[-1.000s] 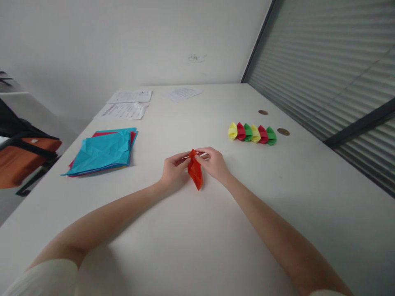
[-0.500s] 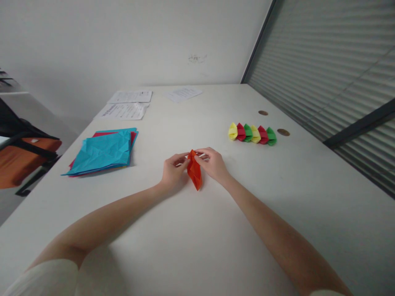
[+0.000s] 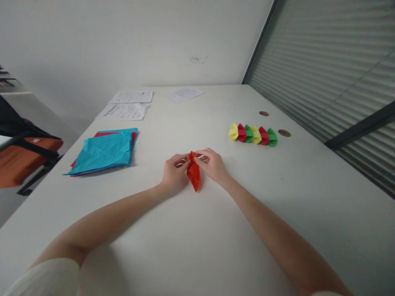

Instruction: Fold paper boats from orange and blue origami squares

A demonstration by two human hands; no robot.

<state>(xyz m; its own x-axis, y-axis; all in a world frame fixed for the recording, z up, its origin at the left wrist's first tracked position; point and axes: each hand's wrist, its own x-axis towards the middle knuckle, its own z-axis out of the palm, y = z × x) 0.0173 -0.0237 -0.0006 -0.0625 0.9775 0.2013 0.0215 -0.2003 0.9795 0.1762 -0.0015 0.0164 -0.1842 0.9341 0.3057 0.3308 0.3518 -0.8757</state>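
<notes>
A folded piece of orange-red paper (image 3: pixel 194 176) stands on edge on the white table (image 3: pixel 197 246), held between both hands. My left hand (image 3: pixel 173 172) pinches its left side with closed fingers. My right hand (image 3: pixel 213 165) pinches its right side near the top tip. Both forearms rest on the table.
A row of several small folded paper pieces (image 3: pixel 253 134) in yellow, red and green lies to the right. A stack of blue and red paper sheets (image 3: pixel 103 151) lies at the left. Printed sheets (image 3: pixel 125 110) lie farther back. Two round table holes (image 3: pixel 284 132) sit near the blinds. An orange chair (image 3: pixel 21 160) stands left of the table.
The folded orange-red paper has been pressed a little narrower between the hands. Both hands stay in place.
</notes>
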